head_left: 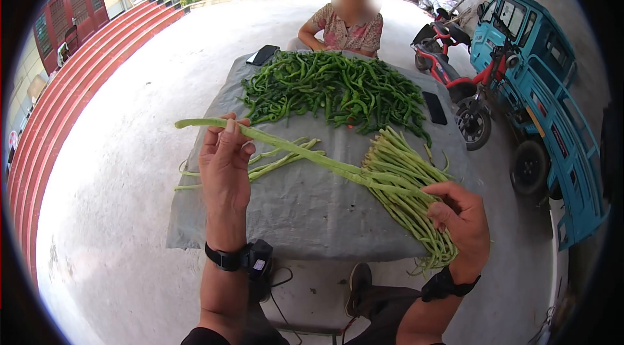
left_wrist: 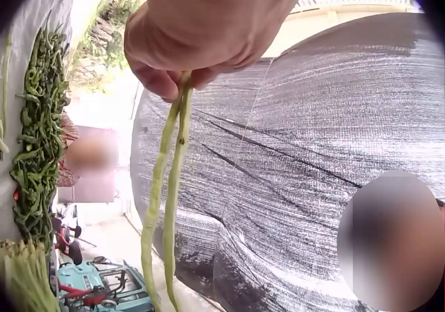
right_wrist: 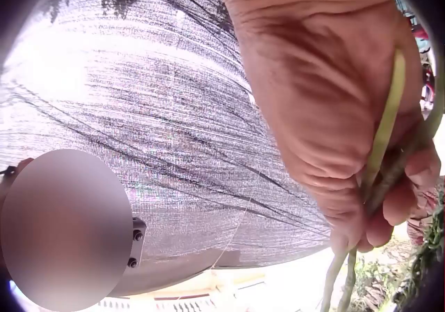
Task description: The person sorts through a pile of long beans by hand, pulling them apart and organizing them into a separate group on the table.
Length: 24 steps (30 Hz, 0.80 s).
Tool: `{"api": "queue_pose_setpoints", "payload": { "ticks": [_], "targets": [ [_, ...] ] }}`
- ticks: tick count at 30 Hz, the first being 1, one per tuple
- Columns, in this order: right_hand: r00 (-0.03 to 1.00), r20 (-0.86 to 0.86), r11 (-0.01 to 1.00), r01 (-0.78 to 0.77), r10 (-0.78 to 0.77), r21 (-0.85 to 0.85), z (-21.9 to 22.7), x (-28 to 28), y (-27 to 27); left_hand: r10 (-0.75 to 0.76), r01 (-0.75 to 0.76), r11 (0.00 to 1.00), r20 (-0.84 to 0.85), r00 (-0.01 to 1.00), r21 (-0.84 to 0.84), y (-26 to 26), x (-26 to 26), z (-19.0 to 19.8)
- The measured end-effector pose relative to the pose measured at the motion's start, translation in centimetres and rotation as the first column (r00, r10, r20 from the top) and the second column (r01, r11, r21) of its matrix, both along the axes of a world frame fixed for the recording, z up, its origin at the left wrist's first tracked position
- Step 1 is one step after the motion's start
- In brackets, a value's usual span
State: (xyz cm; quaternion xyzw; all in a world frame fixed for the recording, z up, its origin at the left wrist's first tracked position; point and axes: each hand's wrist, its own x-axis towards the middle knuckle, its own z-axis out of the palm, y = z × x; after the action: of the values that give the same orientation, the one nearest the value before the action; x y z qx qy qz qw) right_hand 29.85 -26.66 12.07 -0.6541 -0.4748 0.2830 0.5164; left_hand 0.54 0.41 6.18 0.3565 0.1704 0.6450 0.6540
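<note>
My left hand (head_left: 224, 166) pinches a pair of long green beans (head_left: 286, 147) near one end, raised over the left part of the table. In the left wrist view the two beans (left_wrist: 154, 201) run side by side out of the thumb-and-finger pinch. At the right, my right hand (head_left: 461, 221) grips the same beans (right_wrist: 387, 121) toward their other end, thumb against curled fingers. Beneath that hand lies a thick bundle of long beans (head_left: 400, 205) on the grey-covered table (head_left: 305, 215). A few loose long beans (head_left: 283, 162) lie behind my left hand.
Green chili peppers (head_left: 338, 85) are heaped across the table's far side. A dark phone (head_left: 434, 108) lies right of the heap, another phone (head_left: 263, 54) at the far left corner. A person (head_left: 348, 30) sits opposite. A blue three-wheeler (head_left: 539, 91) and red scooter (head_left: 455, 75) stand at right.
</note>
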Motion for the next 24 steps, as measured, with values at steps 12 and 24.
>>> {"api": "queue_pose_setpoints", "payload": {
  "ticks": [12, 24],
  "targets": [
    [0.919, 0.208, 0.936, 0.351, -0.336, -0.035, -0.5, 5.2, -6.2, -0.360, 0.327, 0.922, -0.151, 0.921, -0.205, -2.8, 8.2, -5.1],
    [0.750, 0.418, 0.838, 0.544, -0.512, 0.051, -5.1, 12.6, -11.6, -0.478, 0.345, 0.862, -0.366, 0.798, -0.372, -5.8, 19.3, -8.3]
  ]
}}
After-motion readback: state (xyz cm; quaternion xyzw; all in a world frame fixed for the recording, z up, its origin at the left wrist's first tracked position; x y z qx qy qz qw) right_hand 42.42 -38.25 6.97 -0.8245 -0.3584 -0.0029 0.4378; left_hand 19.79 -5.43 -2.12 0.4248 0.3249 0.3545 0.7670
